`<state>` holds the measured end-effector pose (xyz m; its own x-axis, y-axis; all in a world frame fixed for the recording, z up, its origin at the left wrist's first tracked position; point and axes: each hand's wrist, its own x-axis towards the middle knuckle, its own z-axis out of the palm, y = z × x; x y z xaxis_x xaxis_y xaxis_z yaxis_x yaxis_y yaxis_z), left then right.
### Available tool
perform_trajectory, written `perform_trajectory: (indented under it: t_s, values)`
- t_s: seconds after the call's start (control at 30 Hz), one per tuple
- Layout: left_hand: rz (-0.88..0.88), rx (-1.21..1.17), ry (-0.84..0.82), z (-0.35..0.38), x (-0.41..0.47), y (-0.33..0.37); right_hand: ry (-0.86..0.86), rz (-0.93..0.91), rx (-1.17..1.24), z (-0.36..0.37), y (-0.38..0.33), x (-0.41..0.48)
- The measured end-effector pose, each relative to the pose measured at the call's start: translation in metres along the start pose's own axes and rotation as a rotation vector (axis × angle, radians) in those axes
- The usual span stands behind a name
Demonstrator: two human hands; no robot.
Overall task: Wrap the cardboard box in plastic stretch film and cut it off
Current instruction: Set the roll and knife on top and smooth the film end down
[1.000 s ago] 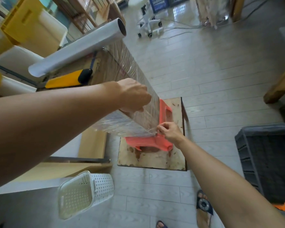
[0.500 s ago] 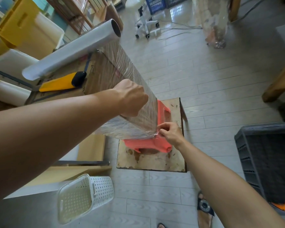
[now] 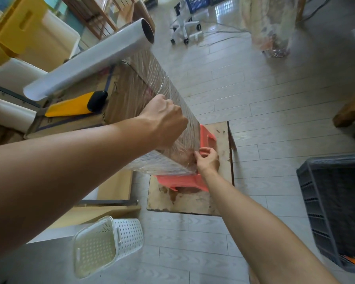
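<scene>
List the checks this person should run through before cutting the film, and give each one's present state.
1. Side of the brown cardboard box wrapped in clear stretch film: ok.
2. Film at the top edge gripped by the left hand: ok.
3. Film at the lower corner pinched by the right hand: ok.
4. Film cut free of the grey-white roll: not ok, a sheet runs from roll to box.
5. A hand free for the yellow-and-black cutter: not ok, it lies on the cardboard and both hands are busy.
6. Box steady on the coral plastic stool: cannot tell.
</scene>
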<state>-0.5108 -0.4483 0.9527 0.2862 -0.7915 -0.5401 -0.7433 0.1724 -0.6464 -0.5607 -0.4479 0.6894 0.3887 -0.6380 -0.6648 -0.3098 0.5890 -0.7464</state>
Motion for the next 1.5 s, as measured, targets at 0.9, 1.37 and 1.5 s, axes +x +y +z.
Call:
perform_trajectory:
  t_s: [0.9, 1.37, 1.5]
  values:
    - [0.040, 0.039, -0.110, -0.016, -0.015, -0.016, -0.259, -0.101, -0.018, 0.033, -0.026, -0.088]
    - [0.204, -0.045, -0.064, -0.023, -0.036, -0.043, -0.318, -0.340, 0.001, 0.039, -0.085, -0.154]
    - [0.287, -0.064, -0.027, -0.031, -0.050, -0.051, -0.292, -0.472, -0.053, 0.042, -0.093, -0.163]
